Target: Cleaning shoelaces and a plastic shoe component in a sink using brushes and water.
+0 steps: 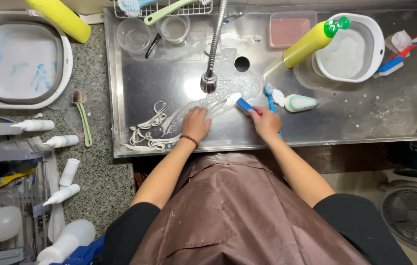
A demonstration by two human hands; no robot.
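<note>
The small blue rectangular sponge block [244, 105] lies on the wet floor of the stainless steel sink [346, 118], its long axis slanting from far-left to near-right. Its near-right end is pinched in the fingertips of the right hand [266, 122], which is clenched on it. Just left of it, the left hand [196, 123] presses flat on a clear, soapy, transparent piece [213, 104] lying under the flexible metal tap hose [213, 49]; its fingers are curled over the piece, though whether they grip it cannot be told. Left of that hand lie tangled white rubbery strips [149, 130]. Right of the sponge rest a blue-handled brush [270, 95] and a pale green scrubber [300, 102]. Farther off lies a yellow bottle with a green cap [311, 41], leaning against a white round basin [377, 44]
</note>
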